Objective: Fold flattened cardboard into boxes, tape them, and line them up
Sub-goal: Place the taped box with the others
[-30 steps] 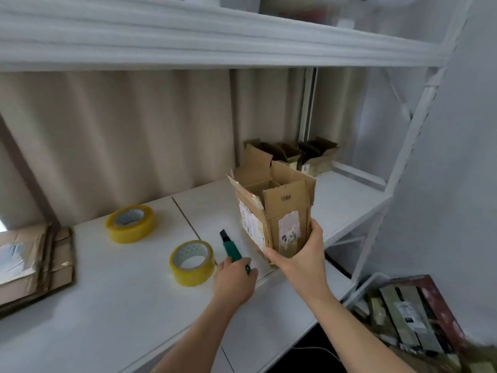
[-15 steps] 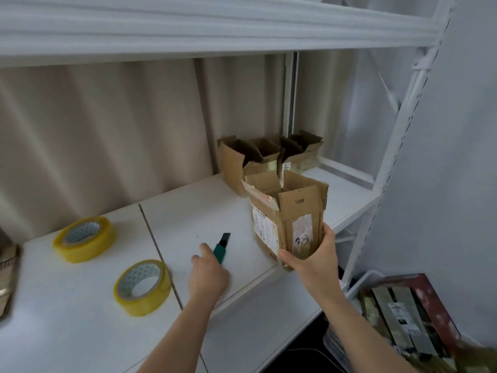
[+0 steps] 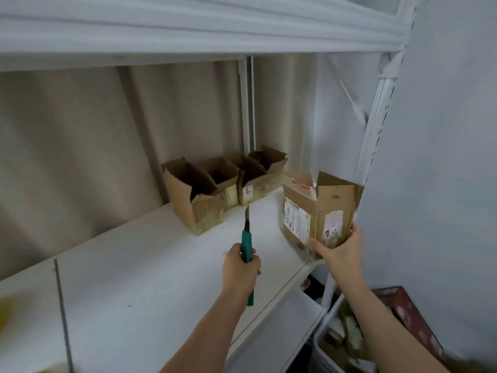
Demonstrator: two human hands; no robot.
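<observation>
My right hand (image 3: 339, 246) grips the bottom corner of a folded cardboard box (image 3: 317, 208) with white labels, held upright above the shelf's right end, top flaps open. My left hand (image 3: 240, 267) grips a green utility knife (image 3: 246, 247), blade out and pointing away toward the back. A row of several open-topped folded boxes (image 3: 223, 184) stands against the back wall on the white shelf (image 3: 134, 278), to the left of and behind the held box.
A second shelf (image 3: 188, 25) hangs overhead. A white upright post (image 3: 376, 125) bounds the shelf on the right. A bin of cardboard scraps (image 3: 357, 337) sits on the floor at lower right. A blurred yellow tape roll (image 3: 4, 310) shows at the left edge.
My left hand picked the knife up off the shelf and lifted it. My right hand carried the box rightward toward the row. The view swung right, so the tape rolls slid out of frame.
</observation>
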